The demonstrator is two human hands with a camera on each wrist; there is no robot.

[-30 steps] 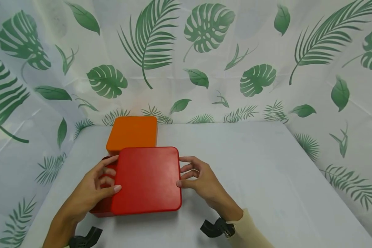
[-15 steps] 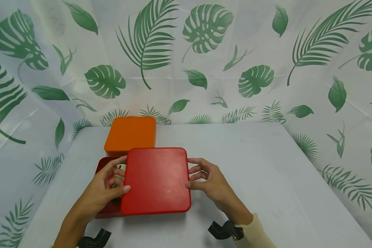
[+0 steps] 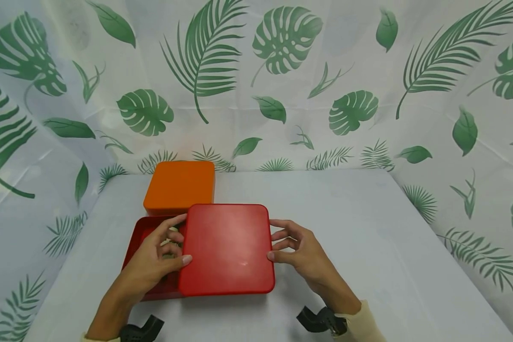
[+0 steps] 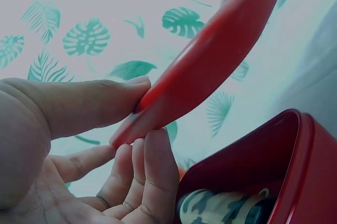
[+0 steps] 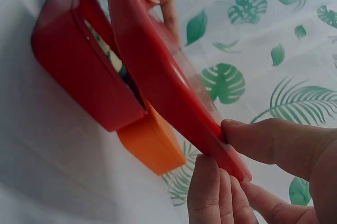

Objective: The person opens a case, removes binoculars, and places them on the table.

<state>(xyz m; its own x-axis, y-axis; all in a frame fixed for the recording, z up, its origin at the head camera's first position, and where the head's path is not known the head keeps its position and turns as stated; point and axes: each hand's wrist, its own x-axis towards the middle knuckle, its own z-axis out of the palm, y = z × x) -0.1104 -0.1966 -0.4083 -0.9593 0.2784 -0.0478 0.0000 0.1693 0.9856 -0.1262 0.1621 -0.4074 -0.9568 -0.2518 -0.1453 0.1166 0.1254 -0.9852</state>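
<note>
Pinching a red lid (image 3: 227,249), the left hand (image 3: 153,262) and right hand (image 3: 308,251) have an orange box (image 3: 180,185) beyond; below the left, the lid partly hides an open red box (image 5: 81,74).

Two arms in from the near edge, forearms angled inward, hands about level, facing each other, apart. Left forearm (image 3: 109,311) slants up and rightward; left hand (image 3: 150,261) back uppermost, knuckles bent, left thumb (image 3: 177,262) pointing inward, fingers spread beyond it. Left wrist view: thumb nearly straight, left fingertips (image 4: 159,142) opposing it from below, a pinch. Right hand (image 3: 304,248) close to mirror image: right thumb (image 3: 280,257) inward, fingers fanned and bent. Right wrist view: same pinch, right fingertips (image 5: 206,165) opposite thumb. Right forearm (image 3: 341,295) slants up and leftward, pale sleeve (image 3: 361,324) ending below bare wrist
</note>
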